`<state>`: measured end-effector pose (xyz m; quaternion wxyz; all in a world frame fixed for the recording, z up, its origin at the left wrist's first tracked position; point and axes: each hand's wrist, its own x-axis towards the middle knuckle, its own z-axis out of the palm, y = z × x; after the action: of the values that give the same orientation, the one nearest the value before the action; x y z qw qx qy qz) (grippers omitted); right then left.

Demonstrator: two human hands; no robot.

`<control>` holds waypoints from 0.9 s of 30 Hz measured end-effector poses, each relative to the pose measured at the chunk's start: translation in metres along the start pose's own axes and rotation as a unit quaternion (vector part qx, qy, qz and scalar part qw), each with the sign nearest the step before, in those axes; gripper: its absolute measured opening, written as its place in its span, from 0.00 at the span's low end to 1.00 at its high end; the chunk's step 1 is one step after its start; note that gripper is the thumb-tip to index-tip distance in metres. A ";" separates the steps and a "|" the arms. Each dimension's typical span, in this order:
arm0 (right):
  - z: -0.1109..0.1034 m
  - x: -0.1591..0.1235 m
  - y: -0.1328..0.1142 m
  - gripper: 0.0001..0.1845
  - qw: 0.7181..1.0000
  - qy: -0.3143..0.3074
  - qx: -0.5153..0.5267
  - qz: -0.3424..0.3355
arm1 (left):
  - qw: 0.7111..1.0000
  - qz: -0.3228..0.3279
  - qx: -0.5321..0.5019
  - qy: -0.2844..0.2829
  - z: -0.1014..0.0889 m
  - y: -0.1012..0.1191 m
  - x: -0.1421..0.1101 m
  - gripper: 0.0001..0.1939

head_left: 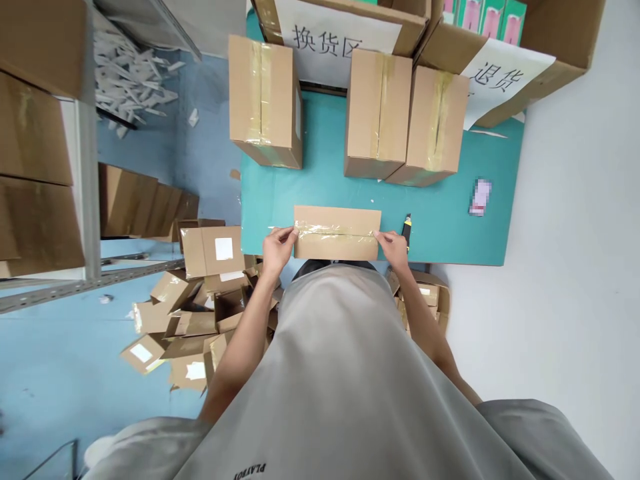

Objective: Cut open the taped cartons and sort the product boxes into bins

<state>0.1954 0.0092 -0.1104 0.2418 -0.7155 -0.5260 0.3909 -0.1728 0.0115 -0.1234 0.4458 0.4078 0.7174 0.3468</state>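
Observation:
A small brown cardboard box (336, 217) lies at the near edge of the teal table (450, 227), with a strip of clear tape (335, 231) running along its top seam. My left hand (278, 245) pinches the tape's left end at the box's left edge. My right hand (394, 245) presses on the tape's right end at the box's right edge, fingers closed on it. A small yellow and black utility knife (408, 229) rests on the table just right of the box.
Three sealed cartons (265, 100) (377, 110) (434, 127) stand further back on the table, with larger labelled boxes (340, 30) behind them. A heap of discarded cartons (200, 307) lies on the blue floor to the left, beside metal shelving (87, 167) holding flat cardboard.

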 end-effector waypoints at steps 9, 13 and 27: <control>0.007 0.010 0.044 0.45 0.998 -0.014 0.052 0.026 | 0.998 -0.023 -0.044 -0.023 0.004 -0.033 0.007 0.30; 0.011 -0.002 0.078 0.37 0.994 -0.051 0.066 0.068 | 0.995 -0.078 -0.017 -0.057 0.003 -0.061 0.004 0.29; 0.027 -0.013 0.071 0.35 0.988 -0.129 0.057 0.057 | 0.986 -0.085 0.034 -0.141 0.016 -0.074 -0.008 0.26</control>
<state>0.2112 -0.0278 -0.1758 0.1892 -0.6730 -0.4881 0.5225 -0.1768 -0.0252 -0.1904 0.5562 0.4051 0.6907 0.2226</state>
